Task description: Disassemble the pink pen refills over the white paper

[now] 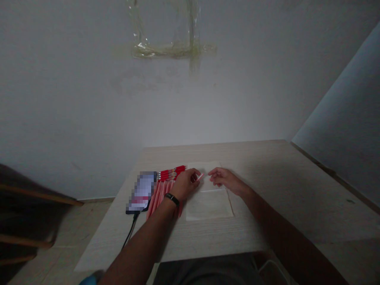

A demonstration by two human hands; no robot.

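My left hand (188,181) is closed on a slim pink-and-white stick-like piece (201,176), pinched at the fingertips; its exact kind is too small to make out. Just to the right, my right hand (221,177) faces it with curled fingers apart and nothing visible in them. Below both hands lie thin whitish sheets or bags (209,206). Several red pens (170,174) lie side by side left of my left hand. Nearer to me is a row of pale pink sticks (158,196), partly hidden by my left wrist and forearm.
A phone (142,192) with a blurred screen lies at the table's left, its black cable (130,233) running off the near edge. The light wooden table (252,154) meets a grey wall behind. Wooden bars (26,239) stand at the lower left.
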